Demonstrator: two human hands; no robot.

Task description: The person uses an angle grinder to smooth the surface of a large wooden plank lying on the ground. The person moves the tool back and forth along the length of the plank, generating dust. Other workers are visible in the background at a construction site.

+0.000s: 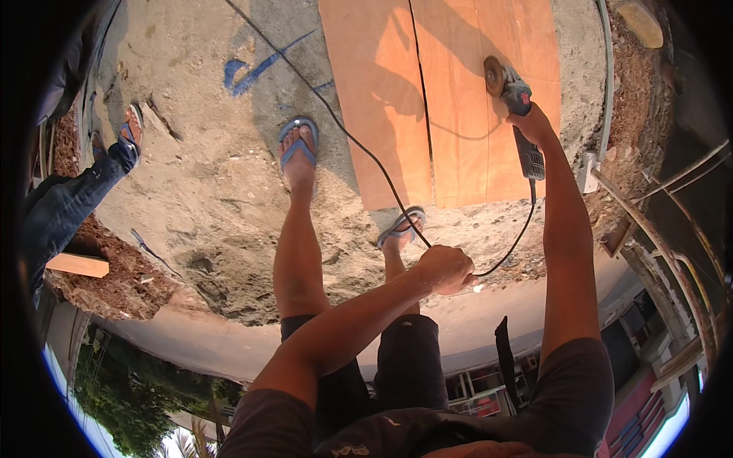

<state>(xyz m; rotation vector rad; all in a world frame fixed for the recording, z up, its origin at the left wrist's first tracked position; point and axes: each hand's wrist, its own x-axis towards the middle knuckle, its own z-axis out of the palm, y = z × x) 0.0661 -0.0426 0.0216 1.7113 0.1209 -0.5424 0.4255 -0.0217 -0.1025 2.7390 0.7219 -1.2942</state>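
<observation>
My right hand [532,125] is closed around the body of an angle grinder [518,97], its disc pointing up and to the left over the plywood. A black power cord [366,150] crosses the ground from the top, passes through my left hand [448,269], which is closed on it, and loops on to the grinder's rear end. Beneath the grinder lie two plywood boards [381,114] side by side with a narrow dark gap between them. Whether the disc is spinning cannot be told.
Another person [74,194] in jeans and flip-flops stands at the left. Rough concrete ground [217,189] surrounds the boards and bears blue marks. A wood offcut [77,265] lies at the lower left. Bent poles [658,240] stand beyond the right edge.
</observation>
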